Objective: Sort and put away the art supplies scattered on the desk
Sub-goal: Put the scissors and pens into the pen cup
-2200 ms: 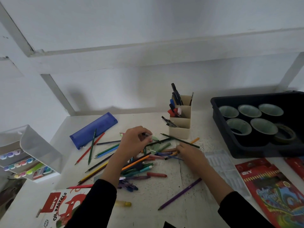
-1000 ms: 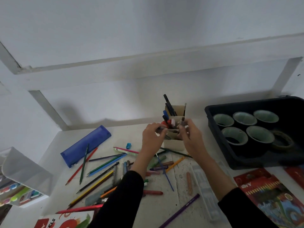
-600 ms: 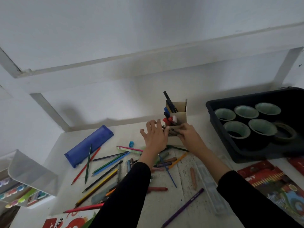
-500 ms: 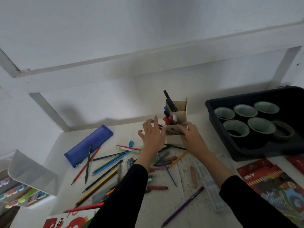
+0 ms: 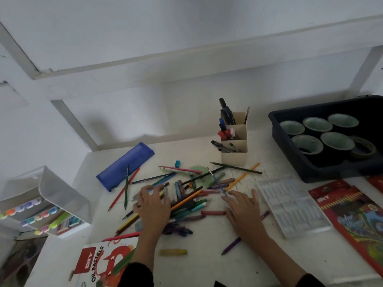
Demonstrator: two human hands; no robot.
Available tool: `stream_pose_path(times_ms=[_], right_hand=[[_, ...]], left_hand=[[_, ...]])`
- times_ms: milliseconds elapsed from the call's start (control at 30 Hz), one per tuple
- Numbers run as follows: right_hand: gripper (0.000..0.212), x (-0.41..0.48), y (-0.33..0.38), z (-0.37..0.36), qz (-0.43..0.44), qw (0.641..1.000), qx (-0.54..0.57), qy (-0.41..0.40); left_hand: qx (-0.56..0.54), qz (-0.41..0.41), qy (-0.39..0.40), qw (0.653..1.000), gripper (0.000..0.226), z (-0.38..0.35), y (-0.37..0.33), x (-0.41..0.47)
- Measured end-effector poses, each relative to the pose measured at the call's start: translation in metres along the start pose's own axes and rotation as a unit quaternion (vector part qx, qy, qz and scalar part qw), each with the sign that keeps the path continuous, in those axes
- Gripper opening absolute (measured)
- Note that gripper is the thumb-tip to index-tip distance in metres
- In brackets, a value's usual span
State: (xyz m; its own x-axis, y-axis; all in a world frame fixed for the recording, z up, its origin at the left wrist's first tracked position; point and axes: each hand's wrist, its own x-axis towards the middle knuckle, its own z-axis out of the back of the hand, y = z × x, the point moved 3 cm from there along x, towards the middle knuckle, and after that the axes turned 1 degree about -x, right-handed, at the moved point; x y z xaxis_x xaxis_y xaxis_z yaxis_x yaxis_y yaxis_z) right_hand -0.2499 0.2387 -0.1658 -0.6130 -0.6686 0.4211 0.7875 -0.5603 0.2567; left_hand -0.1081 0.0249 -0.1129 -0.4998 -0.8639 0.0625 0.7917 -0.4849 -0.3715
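A loose pile of coloured pencils, pens and pastel sticks [image 5: 192, 195] lies across the middle of the white desk [image 5: 207, 262]. My left hand [image 5: 152, 206] is spread flat over the pile's left side, fingers straight, holding nothing. My right hand [image 5: 243, 210] lies flat on the desk at the pile's right edge, fingers extended toward a thin blue pen. A cream tiered pen holder [image 5: 234, 141] with pens and markers stands behind the pile. A blue pencil case [image 5: 125, 165] lies at the back left.
A dark bin [image 5: 290, 162] with tape rolls sits at the right. A clear plastic tray [image 5: 290, 204] and a red colour pencil box [image 5: 352, 216] lie in front of it. An oil pastels box [image 5: 99, 264] is near left, and a clear drawer unit [image 5: 41, 204] at far left.
Both hands were up at the pen holder, putting pens into its front tier. They have since come down empty onto the scattered pile.
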Motion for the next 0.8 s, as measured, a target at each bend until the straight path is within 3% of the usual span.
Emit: stream_pose_path(times_ms=[233, 567, 800], right_hand=[[0.038, -0.013, 0.007, -0.004, -0.037, 0.999, -0.024, 0.025], [0.044, -0.013, 0.012, 0.002, -0.059, 0.997, 0.011, 0.049], [0.036, -0.013, 0.012, 0.005, -0.066, 0.995, 0.019, 0.069]], left_hand=[[0.025, -0.001, 0.002, 1.0, 0.035, 0.0, 0.076, -0.028], [0.013, -0.026, -0.002, 1.0, 0.034, -0.007, 0.079, -0.027], [-0.028, -0.048, -0.023, 0.998, 0.032, -0.006, 0.079, -0.031]])
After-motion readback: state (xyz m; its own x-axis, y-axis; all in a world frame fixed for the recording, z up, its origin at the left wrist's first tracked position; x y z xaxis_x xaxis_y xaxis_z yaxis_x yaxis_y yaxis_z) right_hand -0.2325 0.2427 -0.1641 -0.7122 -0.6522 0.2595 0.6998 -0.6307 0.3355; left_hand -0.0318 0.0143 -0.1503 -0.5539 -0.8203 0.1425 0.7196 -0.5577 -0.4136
